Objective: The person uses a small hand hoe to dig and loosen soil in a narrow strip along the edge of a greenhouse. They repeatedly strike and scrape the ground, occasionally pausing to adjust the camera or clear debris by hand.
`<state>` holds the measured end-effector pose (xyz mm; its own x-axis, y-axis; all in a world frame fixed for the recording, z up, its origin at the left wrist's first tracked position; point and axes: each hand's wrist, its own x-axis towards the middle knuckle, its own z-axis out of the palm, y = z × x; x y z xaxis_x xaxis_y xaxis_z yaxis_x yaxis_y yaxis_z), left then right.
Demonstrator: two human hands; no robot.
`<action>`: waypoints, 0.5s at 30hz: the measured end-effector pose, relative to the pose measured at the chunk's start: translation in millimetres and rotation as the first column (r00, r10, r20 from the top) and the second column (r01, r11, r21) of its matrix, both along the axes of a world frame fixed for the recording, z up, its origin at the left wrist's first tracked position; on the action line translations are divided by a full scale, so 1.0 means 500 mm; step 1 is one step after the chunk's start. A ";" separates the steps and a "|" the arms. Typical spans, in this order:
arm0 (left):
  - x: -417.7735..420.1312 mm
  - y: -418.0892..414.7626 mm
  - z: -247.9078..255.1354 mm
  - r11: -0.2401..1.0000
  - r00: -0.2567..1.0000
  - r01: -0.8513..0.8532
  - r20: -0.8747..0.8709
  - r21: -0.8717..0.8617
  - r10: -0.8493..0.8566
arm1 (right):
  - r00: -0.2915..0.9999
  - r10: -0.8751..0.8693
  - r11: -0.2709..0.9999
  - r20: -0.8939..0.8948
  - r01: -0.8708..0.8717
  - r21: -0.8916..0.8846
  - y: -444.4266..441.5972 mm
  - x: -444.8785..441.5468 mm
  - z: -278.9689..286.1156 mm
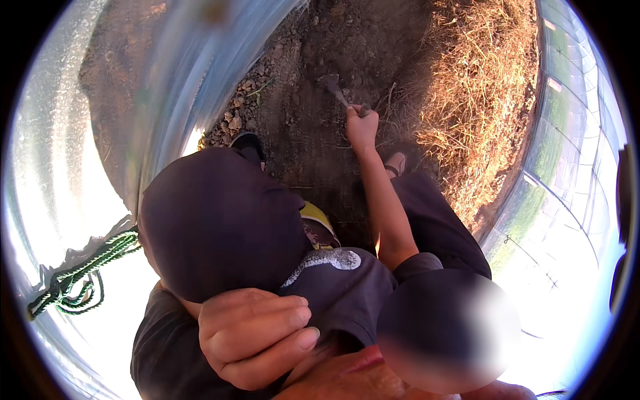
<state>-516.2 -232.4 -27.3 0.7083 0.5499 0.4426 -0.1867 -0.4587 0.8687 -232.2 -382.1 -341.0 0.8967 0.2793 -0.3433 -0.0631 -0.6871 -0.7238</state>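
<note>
My right hand is closed around the handle of a short metal digging tool, a trowel or small hand hoe. Its blade is at the dark loose soil, and the handle's rounded end shows above my fist. Close to the camera, my left hand is raised before my upper chest, fingers curled together. No object shows in it, though its palm is hidden. A dark-clad bent knee fills the space just beyond that hand and hides part of the left arm.
Translucent plastic sheeting hangs along the left, with a knotted green rope lower down. Dry straw-like plants line the right, beside more sheeting. Stony clods lie near one dark shoe. Something yellow shows beneath me.
</note>
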 end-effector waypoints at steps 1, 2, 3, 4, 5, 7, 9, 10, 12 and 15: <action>0.010 0.000 -0.006 0.999 0.999 -0.037 0.021 0.022 0.037 | 0.989 0.073 0.993 0.129 -0.059 -0.104 0.026 0.013 0.057; 0.018 -0.006 -0.001 0.998 0.998 -0.060 0.022 0.028 0.059 | 0.986 0.060 0.998 0.157 -0.061 0.001 0.054 0.021 0.107; 0.015 -0.014 0.006 0.997 0.998 -0.068 0.010 0.024 0.067 | 0.985 0.032 0.994 0.170 -0.048 0.095 0.066 0.008 0.148; 0.018 -0.023 0.004 0.993 0.992 -0.117 0.054 -0.010 0.117 | 0.973 -0.056 0.955 0.226 -0.014 0.295 0.085 0.012 0.159; 0.022 -0.034 -0.004 0.985 0.981 -0.165 0.095 -0.046 0.169 | 0.992 -0.010 0.987 0.128 -0.010 0.159 0.054 0.019 0.126; 0.031 -0.028 -0.001 0.982 0.972 -0.174 0.145 -0.071 0.183 | 0.996 0.056 0.996 -0.065 -0.060 -0.071 0.010 0.048 0.042; 0.023 -0.009 -0.003 0.991 0.985 -0.110 0.129 -0.072 0.118 | 0.963 -0.138 0.988 -0.233 0.149 0.033 0.023 0.024 0.078; 0.026 -0.007 -0.007 0.996 0.989 -0.087 0.114 -0.033 0.090 | 0.916 -0.223 0.961 -0.335 0.264 0.083 0.028 0.011 0.138; 0.013 -0.004 -0.003 1.000 0.999 -0.011 0.038 0.016 0.011 | 0.790 -0.285 0.921 -0.542 0.382 0.073 0.030 -0.004 0.197; 0.015 -0.011 0.000 0.999 0.998 -0.044 0.036 -0.007 0.044 | 0.705 -0.337 0.889 -0.624 0.457 0.037 0.017 -0.024 0.136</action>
<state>-508.8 -238.0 -27.4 0.6667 0.5831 0.4641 -0.1982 -0.4616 0.8647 -244.3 -373.8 -272.8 0.5738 0.0532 -0.8172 -0.7508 -0.3643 -0.5510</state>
